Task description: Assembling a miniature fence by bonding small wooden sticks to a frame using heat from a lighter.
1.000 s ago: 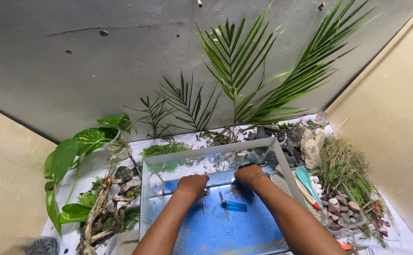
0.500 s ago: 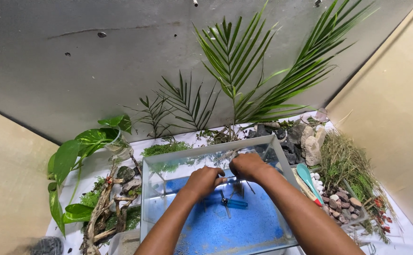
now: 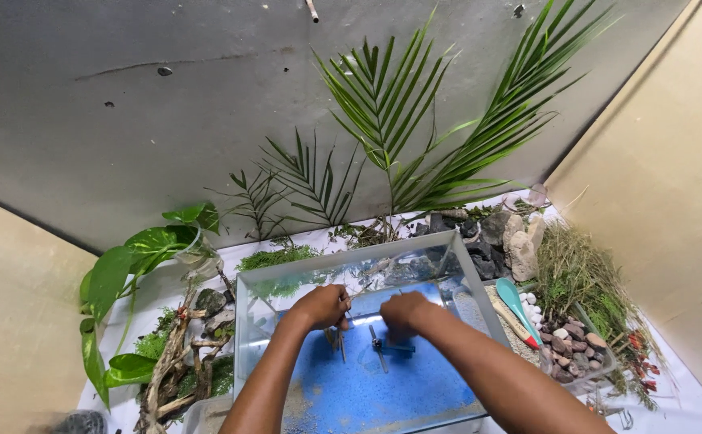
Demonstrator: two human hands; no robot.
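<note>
Both my forearms reach into a clear glass tank (image 3: 242,321) whose floor is covered with blue sand (image 3: 367,394). My left hand (image 3: 321,306) is closed near the tank's back, and a few thin brown stems (image 3: 339,344) hang from its fingers down to the sand. My right hand (image 3: 406,310) is just to its right, fingers curled downward; what they hold is hidden. A small dark blue tool (image 3: 389,347) lies on the sand under the right hand.
Palm fronds (image 3: 383,104) rise behind the tank against a grey wall. Driftwood (image 3: 170,366) and broad green leaves (image 3: 126,265) lie left. Grey rocks (image 3: 508,237), dry grass (image 3: 580,277), a teal scoop (image 3: 516,301) and a tray of pebbles (image 3: 568,341) sit right.
Both hands have drawn closer together near the tank's middle. The left hand has lifted slightly and now has the thin stems hanging from it.
</note>
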